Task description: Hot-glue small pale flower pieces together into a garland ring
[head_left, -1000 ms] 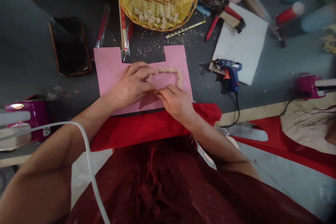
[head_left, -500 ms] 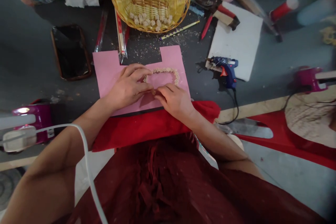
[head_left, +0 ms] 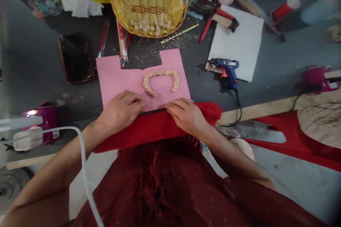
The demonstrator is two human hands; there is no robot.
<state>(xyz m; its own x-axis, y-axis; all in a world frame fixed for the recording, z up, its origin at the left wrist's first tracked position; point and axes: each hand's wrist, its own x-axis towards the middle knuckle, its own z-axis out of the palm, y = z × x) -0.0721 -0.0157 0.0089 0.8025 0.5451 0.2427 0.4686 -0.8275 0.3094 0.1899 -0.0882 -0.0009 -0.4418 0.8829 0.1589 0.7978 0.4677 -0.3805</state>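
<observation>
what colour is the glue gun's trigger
The trigger is orange-red, showing best in the head view.

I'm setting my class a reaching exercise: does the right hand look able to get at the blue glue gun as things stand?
Probably yes. The right hand is at the near edge of the pink sheet, and nothing visible blocks its way to the blue glue gun, though the cord might snag.

Both forearms reach forward from the near side, converging toward the middle. Left hand (head_left: 123, 111): palm down, fingers bent and pointing right, thumb alongside the fingertips. Right hand (head_left: 186, 115): palm down, fingers together and pointing left. The two hands lie apart, fingertips facing each other; both wrists appear nearly straight.
</observation>
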